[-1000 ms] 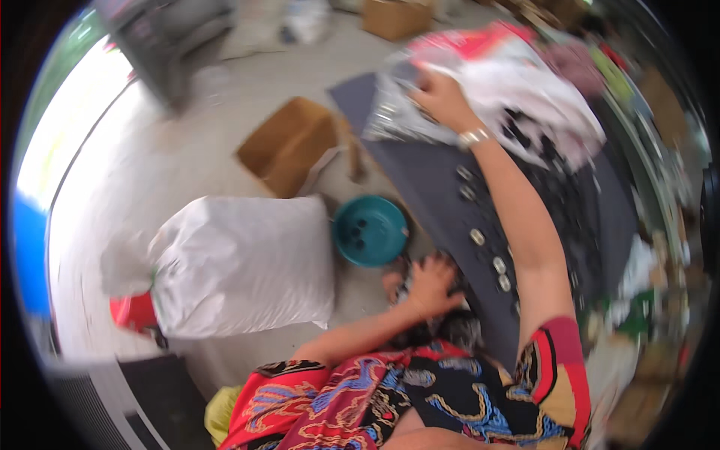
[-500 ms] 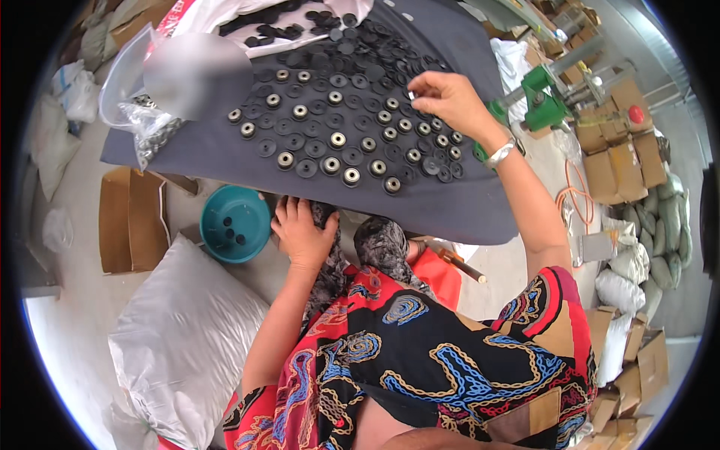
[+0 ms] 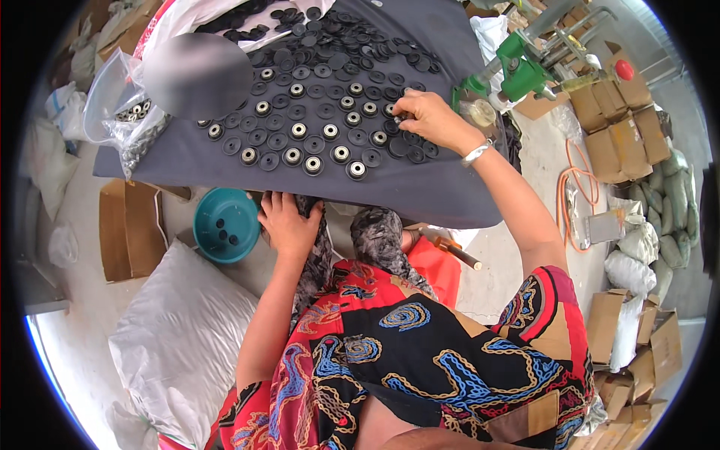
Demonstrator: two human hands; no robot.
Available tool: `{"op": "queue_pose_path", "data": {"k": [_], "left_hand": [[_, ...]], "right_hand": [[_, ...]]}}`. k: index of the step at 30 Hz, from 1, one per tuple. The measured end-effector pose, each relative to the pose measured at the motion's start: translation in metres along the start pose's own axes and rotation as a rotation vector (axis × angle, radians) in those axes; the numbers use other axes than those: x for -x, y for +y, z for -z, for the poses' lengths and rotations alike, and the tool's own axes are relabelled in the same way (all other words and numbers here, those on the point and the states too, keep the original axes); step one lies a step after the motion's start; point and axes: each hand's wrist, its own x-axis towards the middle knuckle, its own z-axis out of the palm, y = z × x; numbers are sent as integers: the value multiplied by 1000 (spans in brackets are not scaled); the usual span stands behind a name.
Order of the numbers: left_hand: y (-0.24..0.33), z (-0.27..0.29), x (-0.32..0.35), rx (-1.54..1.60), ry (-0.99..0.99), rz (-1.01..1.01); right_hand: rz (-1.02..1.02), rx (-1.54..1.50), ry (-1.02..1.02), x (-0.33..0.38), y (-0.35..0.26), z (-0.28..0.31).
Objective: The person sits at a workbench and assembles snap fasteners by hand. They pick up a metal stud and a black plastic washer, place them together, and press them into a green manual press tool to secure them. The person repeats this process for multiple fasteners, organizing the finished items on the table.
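Over the right part of the grey cloth-covered table [image 3: 435, 199], my right hand [image 3: 435, 120] reaches down with thumb and fingers pinched together. What sits between the fingertips is hidden. Black round discs [image 3: 326, 111] with raised rims lie spread beneath and beside it. Silver ring bearings [image 3: 313, 165] sit on several of the discs, and one bearing [image 3: 390, 109] is right beside the fingertips. My left hand [image 3: 291, 225] rests on my knee below the table edge, fingers apart, holding nothing.
A clear plastic bag of metal rings [image 3: 139, 142] lies at the table's left. Loose black discs fill a pale sack [image 3: 259, 19] at the back. A green machine [image 3: 517, 67] stands at right. Below are a teal basin [image 3: 214, 251], a cardboard box [image 3: 131, 232] and a white sack [image 3: 184, 322].
My right hand has come nearer and lower onto the discs; a small pale thing that showed at its fingertips no longer shows. The whole view has shifted slightly. My left hand stays on my knee.
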Motion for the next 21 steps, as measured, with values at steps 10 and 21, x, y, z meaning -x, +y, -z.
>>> {"op": "queue_pose_path", "data": {"k": [10,21], "left_hand": [[5,-5,-3,-15,-17,10],[0,-7,-2,-14,5,-14]], "right_hand": [[-44,27,-196,-14,-1,-5],[51,44,-208,-24,8,-12]]}}
